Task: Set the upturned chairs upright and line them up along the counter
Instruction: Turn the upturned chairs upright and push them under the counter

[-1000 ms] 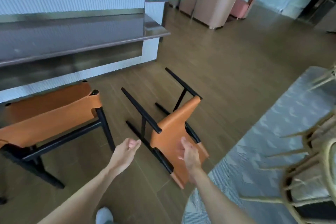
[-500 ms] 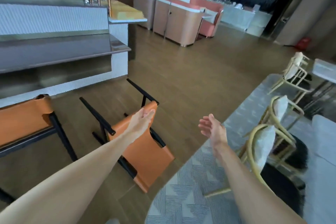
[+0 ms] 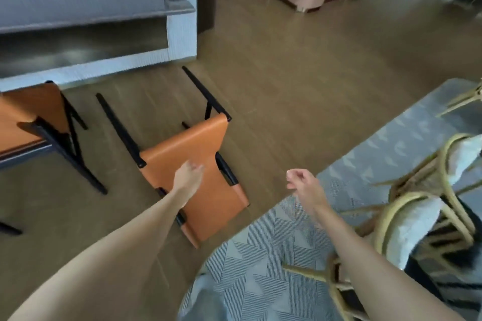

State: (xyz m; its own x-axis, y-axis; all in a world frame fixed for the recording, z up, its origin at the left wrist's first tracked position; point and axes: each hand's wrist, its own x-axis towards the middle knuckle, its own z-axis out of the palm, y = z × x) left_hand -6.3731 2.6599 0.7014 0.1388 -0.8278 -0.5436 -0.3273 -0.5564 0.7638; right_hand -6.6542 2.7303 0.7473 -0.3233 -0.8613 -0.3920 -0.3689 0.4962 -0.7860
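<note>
An orange chair (image 3: 193, 164) lies tipped on the wooden floor (image 3: 300, 91), black legs pointing toward the counter (image 3: 180, 34) at 11 o'clock. The left hand (image 3: 189, 178) reaches over its seat with relaxed fingers, gripping nothing; contact cannot be told. The right hand (image 3: 303, 185), at 3 o'clock from the chair, hangs loosely curled and empty above the rug's (image 3: 260, 281) edge.

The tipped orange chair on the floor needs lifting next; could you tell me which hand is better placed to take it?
Left, probably. The left hand hovers over the tipped orange chair, while the right hand hangs off to its side over bare floor.
</note>
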